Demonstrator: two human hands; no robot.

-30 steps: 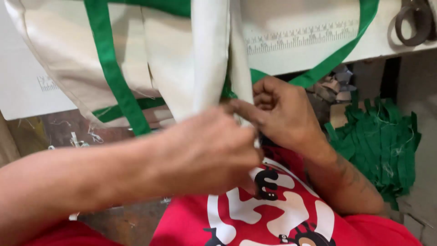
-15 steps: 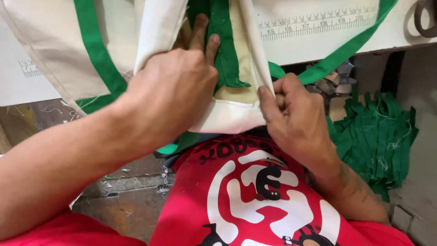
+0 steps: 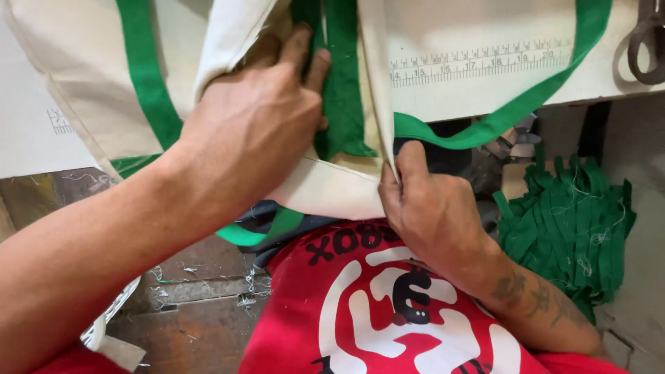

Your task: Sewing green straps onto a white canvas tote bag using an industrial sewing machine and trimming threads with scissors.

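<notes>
Bag: cream cloth bag (image 3: pixel 332 190) with green straps, mouth spread open, hanging off the table edge.
Place: lower edge pinched between fingers; green strap under fingertips.

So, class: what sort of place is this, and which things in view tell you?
Probably a sewing workshop. A cream cloth bag with green trim lies under both hands, cut green strips are piled beside the worktable, a printed ruler marks its edge, and scissors lie there.

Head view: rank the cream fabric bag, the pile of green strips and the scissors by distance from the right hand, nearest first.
1. Cream fabric bag: the right hand grips its folded edge, so they touch.
2. Pile of green strips: to the hand's right, below the table edge.
3. Scissors: far upper right corner, lying on the table.
</notes>
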